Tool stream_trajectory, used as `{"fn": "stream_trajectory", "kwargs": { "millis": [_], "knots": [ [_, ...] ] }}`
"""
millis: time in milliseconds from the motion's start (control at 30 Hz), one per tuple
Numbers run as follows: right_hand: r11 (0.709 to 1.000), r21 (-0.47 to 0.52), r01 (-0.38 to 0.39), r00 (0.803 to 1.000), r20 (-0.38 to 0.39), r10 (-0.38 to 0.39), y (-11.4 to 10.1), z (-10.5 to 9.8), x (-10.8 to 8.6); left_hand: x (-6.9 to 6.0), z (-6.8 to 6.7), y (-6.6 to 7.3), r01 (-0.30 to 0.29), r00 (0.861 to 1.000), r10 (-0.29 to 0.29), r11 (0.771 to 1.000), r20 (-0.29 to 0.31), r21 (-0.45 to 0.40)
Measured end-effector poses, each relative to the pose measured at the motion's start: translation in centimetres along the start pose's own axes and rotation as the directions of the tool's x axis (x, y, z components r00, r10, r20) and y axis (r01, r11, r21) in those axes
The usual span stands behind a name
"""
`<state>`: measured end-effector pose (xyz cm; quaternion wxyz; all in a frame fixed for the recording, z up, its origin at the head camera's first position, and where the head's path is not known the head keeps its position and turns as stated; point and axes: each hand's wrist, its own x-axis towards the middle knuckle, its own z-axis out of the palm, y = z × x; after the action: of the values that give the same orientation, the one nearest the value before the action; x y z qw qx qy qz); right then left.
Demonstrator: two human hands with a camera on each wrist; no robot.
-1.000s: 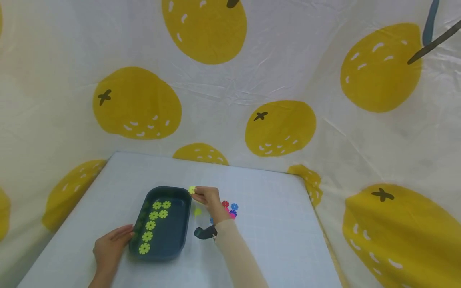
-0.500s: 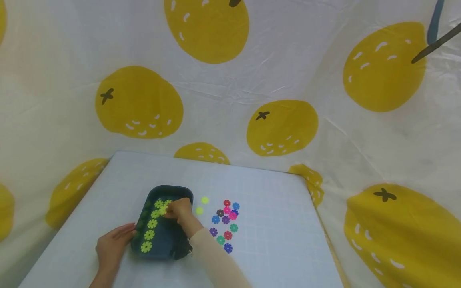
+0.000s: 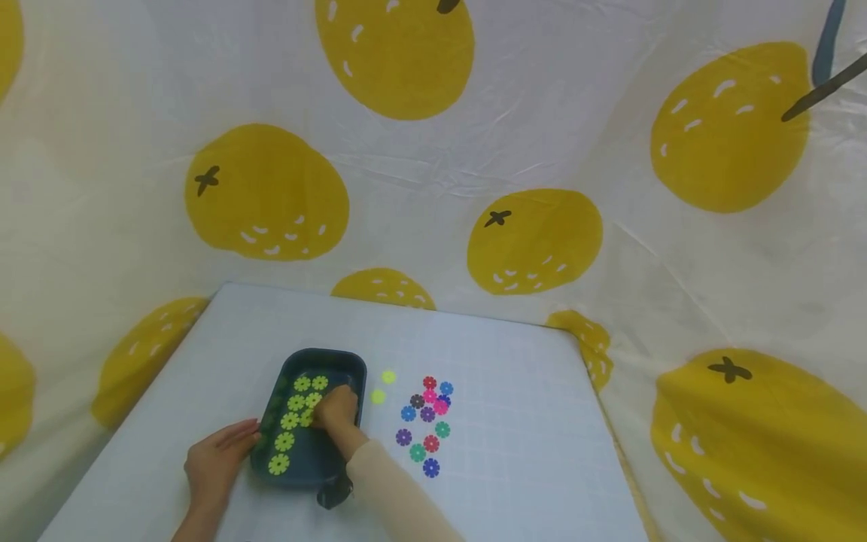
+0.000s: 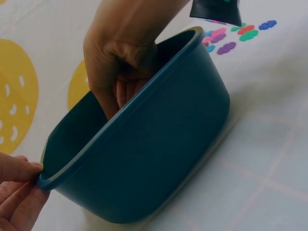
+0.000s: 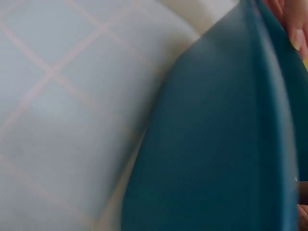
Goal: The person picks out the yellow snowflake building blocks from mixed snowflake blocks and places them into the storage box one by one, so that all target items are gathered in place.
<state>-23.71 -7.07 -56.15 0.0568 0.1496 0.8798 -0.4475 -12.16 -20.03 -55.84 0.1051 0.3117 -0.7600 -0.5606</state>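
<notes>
A dark teal plastic basin (image 3: 308,470) stands on the table, with yellow flower-shaped discs (image 3: 284,441) laid in two columns on its floor. My left hand (image 3: 215,461) pinches the basin's left rim between thumb and fingers, seen also in the left wrist view, where the fingers (image 4: 21,197) grip the rim (image 4: 48,183). Inside the basin is my right hand (image 3: 336,410), its fingertips holding a yellow flower disc (image 3: 307,418) against the floor at the lower end of the right column. In the left wrist view the basin wall hides those fingertips.
Two yellow flower discs (image 3: 388,376) lie just right of the basin. Farther right, loose flower discs (image 3: 427,414) in red, blue, pink, purple, green and black are spread on the white table (image 3: 521,436). A fruit-printed cloth (image 3: 406,165) hangs behind.
My right hand has carried a yellow disc from the basin's far right corner into the basin and down beside the left column. The left hand keeps its hold on the rim.
</notes>
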Motion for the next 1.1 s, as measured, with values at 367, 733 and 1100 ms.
{"fn": "stream_trajectory", "kwargs": {
  "millis": [367,733,1100],
  "knots": [
    [0.897,-0.241,0.371,0.919,-0.043,-0.392,-1.8,-3.4,-0.1,0.1,-0.3,0.3,-0.033,0.999,0.034,0.999,-0.013,0.011],
    [0.929,-0.240,0.281,0.922,-0.201,-0.331,1.0,-9.1,5.8,0.1,-0.1,0.1,-0.008,1.000,0.008,1.000,0.004,0.014],
    [0.924,-0.299,0.239,0.967,-0.010,-0.254,5.2,-8.9,6.1,0.0,-0.2,0.2,0.030,0.999,-0.030,1.000,0.033,0.000]
  ]
}}
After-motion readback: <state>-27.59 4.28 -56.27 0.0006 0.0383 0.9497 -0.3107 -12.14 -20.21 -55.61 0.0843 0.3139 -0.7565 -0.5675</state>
